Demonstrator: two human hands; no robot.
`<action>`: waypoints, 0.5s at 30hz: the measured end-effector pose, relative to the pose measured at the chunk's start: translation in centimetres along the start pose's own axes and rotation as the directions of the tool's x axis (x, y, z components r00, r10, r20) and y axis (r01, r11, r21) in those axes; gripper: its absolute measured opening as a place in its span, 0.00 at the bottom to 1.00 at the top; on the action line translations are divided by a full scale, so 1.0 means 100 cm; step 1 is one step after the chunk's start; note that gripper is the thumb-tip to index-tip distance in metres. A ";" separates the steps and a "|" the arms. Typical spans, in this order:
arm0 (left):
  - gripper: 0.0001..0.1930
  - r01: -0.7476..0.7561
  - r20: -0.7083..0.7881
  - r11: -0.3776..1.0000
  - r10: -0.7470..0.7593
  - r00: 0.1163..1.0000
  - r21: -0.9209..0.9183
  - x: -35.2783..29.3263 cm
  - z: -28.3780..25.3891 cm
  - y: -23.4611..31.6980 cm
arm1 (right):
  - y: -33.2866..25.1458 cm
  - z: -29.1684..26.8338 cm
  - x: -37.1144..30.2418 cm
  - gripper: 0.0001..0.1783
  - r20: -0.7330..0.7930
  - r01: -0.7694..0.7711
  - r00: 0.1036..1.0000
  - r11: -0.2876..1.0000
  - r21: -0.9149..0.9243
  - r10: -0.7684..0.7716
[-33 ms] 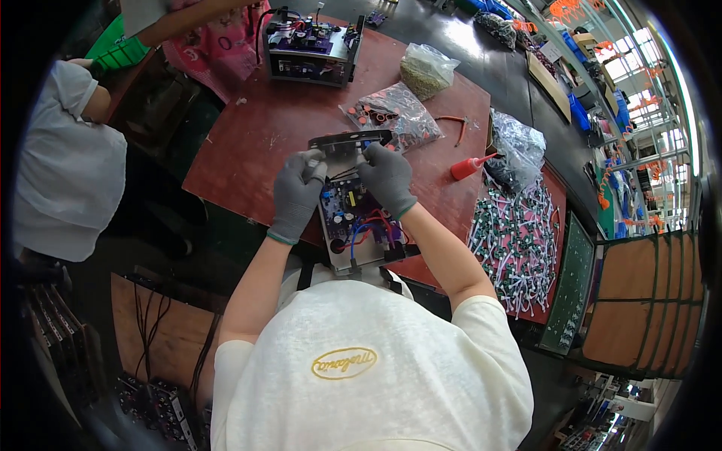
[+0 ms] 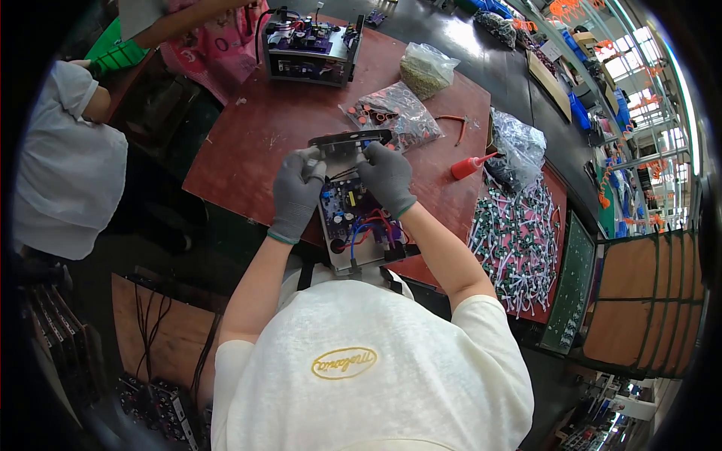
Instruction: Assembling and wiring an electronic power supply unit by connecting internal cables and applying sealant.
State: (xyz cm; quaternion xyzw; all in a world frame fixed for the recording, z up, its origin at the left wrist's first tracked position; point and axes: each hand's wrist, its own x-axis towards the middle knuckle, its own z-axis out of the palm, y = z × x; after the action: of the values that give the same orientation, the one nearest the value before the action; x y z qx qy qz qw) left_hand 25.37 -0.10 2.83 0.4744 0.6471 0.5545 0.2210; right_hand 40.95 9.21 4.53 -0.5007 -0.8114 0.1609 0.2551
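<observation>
Both my hands wear grey knit gloves. My left hand (image 2: 295,194) is closed at the left end of a metal-backed black panel (image 2: 347,140), thumb and fingers bent at its near side. My right hand (image 2: 387,182) grips the panel's right end with curled fingers. The panel is tilted up at the far end of a purple circuit board (image 2: 347,204) on a metal base plate (image 2: 342,259). Dark wires run between panel and board. Blue and red wires loop over the board's near part, close to my body. My gloves hide the exact finger contacts.
On the red tabletop (image 2: 241,161) are an assembled unit (image 2: 312,52), a bag of orange-and-dark parts (image 2: 402,116), a bag of greenish bits (image 2: 429,71), cutters (image 2: 460,129) and a red bottle (image 2: 468,167). Wired small boards (image 2: 515,248) pile up at right. Another person (image 2: 71,165) is at left.
</observation>
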 end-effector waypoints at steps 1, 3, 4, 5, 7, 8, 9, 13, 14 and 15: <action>0.16 -0.009 -0.054 0.999 0.012 0.998 0.053 0.001 0.000 0.002 | 0.001 0.002 0.001 0.10 -0.024 0.008 1.000 1.000 0.004 -0.008; 0.19 -0.168 -0.090 0.967 0.188 0.978 0.192 0.008 -0.001 -0.003 | 0.001 0.002 0.001 0.10 -0.047 0.016 0.999 1.000 0.009 -0.015; 0.22 -0.312 -0.102 0.891 0.362 0.926 0.329 0.011 -0.001 -0.005 | 0.001 0.001 0.000 0.10 -0.044 0.028 0.999 0.999 0.023 -0.027; 0.22 -0.312 -0.101 0.891 0.361 0.927 0.329 0.013 -0.001 -0.002 | 0.000 0.000 0.000 0.10 -0.040 0.040 0.998 0.999 0.035 -0.038; 0.26 -0.366 -0.069 0.840 0.426 0.902 0.400 0.018 -0.003 0.006 | 0.000 0.001 0.000 0.10 -0.056 0.051 0.997 0.998 0.037 -0.049; 0.26 -0.367 -0.067 0.840 0.426 0.902 0.400 0.020 -0.001 0.005 | -0.001 0.001 0.001 0.10 -0.074 0.065 0.995 0.997 0.038 -0.062; 0.26 -0.366 -0.020 0.847 0.404 0.914 0.385 0.022 0.000 0.003 | 0.000 0.002 0.002 0.10 -0.075 0.064 0.995 0.997 0.038 -0.061; 0.25 -0.287 0.092 0.911 0.272 0.958 0.295 0.023 0.003 0.003 | -0.001 0.000 0.004 0.09 -0.035 0.042 0.999 0.999 0.022 -0.041; 0.25 -0.288 0.094 0.911 0.272 0.958 0.295 0.023 0.003 0.003 | -0.003 -0.001 0.003 0.09 -0.027 0.028 0.999 0.999 0.020 -0.028; 0.25 -0.293 0.103 0.909 0.274 0.956 0.297 0.024 0.001 0.004 | -0.003 -0.002 0.003 0.09 -0.027 0.027 0.999 0.999 0.021 -0.026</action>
State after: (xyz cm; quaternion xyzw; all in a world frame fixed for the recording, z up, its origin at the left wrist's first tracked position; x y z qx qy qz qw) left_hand 24.53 2.00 3.74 0.6081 0.6433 0.4581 0.0802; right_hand 40.71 9.36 4.89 -0.4892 -0.8128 0.1592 0.2734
